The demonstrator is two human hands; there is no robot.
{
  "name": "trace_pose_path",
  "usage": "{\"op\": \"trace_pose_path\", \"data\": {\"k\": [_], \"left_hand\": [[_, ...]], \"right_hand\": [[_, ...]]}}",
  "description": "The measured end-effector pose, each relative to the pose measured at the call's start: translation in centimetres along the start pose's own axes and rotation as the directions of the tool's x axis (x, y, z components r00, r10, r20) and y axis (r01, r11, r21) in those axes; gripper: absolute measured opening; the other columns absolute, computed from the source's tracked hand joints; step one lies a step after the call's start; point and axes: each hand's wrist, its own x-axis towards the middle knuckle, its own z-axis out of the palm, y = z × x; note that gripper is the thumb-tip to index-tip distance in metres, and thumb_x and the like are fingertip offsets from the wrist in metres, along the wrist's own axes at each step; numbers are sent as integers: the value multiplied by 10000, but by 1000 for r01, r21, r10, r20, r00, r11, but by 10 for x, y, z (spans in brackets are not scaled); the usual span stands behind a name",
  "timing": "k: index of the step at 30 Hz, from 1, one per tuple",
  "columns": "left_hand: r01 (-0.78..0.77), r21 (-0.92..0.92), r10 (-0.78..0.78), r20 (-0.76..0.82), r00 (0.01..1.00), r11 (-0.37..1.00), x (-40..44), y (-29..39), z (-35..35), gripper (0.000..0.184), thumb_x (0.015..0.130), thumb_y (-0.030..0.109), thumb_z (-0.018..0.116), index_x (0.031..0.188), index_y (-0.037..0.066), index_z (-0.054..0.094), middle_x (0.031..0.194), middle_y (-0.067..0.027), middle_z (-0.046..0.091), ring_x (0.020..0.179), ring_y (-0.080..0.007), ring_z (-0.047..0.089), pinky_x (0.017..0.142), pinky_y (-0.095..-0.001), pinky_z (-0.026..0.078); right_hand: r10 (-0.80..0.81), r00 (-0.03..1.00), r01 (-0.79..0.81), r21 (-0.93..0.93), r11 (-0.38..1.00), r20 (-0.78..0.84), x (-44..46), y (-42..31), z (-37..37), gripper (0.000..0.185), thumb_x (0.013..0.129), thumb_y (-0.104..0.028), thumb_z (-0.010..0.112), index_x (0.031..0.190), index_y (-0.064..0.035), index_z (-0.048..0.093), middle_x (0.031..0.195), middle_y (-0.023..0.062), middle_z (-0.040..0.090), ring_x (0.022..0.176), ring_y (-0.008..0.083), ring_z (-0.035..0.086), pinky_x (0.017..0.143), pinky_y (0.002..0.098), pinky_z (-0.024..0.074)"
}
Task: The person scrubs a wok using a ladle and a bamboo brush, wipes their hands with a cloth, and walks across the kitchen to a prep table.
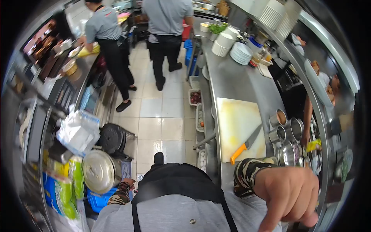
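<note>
My right hand (pixel 289 191) is raised close to the camera, right of my apron. Its fingers bend downward with a gap between thumb and fingers, and nothing shows in them. Beyond it, a chef's knife (pixel 246 144) with an orange handle rests on a white, yellow-stained cutting board (pixel 237 116) on the steel counter. My left hand (pixel 129 183) hangs low by my side, near a lidded metal pot (pixel 99 171). It looks small, its fingers partly spread, with no held object visible. Both forearms wear camouflage sleeves.
Metal containers and bowls (pixel 288 152) stand right of the board, where another person's arm (pixel 307 120) reaches in. Stacked plates (pixel 241 53) and bowls are farther along the steel counter (pixel 262 91). Two people stand ahead on the tiled floor (pixel 150 123). A black stool (pixel 113 139) is at left.
</note>
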Motion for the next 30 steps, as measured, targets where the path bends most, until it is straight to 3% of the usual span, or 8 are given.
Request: {"op": "trace_pose_path", "data": {"k": [2,4,7,12,14,16,18,30], "left_hand": [[-226,385,210,83,974,895,19,28,-36,316,905,231,560,1180,81,601,1033,-107,691,758,-218,701,576,-386,563],[-349,866,475,153,867,358,65,48,-72,315,866,238,577,1160,139,636,1004,-103,699,870,-255,689,715,-405,559],[-379,794,526,89,846,476,84,97,-124,332,810,263,616,1119,151,660,970,-109,697,914,-296,668,805,-407,532],[-425,472,548,-156,822,772,121,142,-183,294,816,251,619,1073,116,668,859,-63,700,729,-271,682,679,-404,560],[-197,-362,178,-85,980,911,124,155,-195,309,771,235,672,1041,85,671,832,-49,696,767,-258,684,709,-383,558],[-506,237,532,-58,845,829,125,154,-214,363,739,215,705,1079,99,658,879,-73,696,807,-247,680,724,-369,553],[-463,835,660,172,731,296,127,152,-217,424,695,294,730,1076,126,654,904,-80,695,831,-259,674,725,-382,544],[-306,717,529,-103,842,626,83,56,-220,418,787,437,629,1078,140,673,777,-127,696,745,-288,688,672,-420,536]], "right_hand": [[-170,974,144,-166,976,-151,1,15,0,474,909,-28,517,492,-175,343,458,-24,388,403,111,480,767,347,580],[-293,929,205,-341,917,-227,6,32,1,507,838,119,536,489,-178,319,455,-19,377,392,104,468,717,306,581],[-182,952,93,-334,938,-246,20,62,-14,530,767,231,510,483,-170,310,455,-2,364,394,105,465,698,282,574],[-85,959,-5,-317,948,-269,30,107,-44,461,944,-79,447,488,-136,414,486,39,461,479,181,555,794,341,546],[41,971,-103,-254,962,-236,35,127,-59,484,974,-142,416,490,-128,431,489,44,472,496,194,568,809,351,539],[-83,973,38,-203,978,-214,44,163,-78,510,990,-151,397,481,-129,420,470,35,439,455,180,527,780,345,541],[-73,979,46,-142,989,-188,50,182,-90,521,995,-167,393,476,-130,415,465,31,430,435,174,501,770,342,543],[-365,927,374,227,899,-81,78,216,-126,531,999,-247,415,491,-110,481,470,41,433,406,171,441,673,320,511]]}}
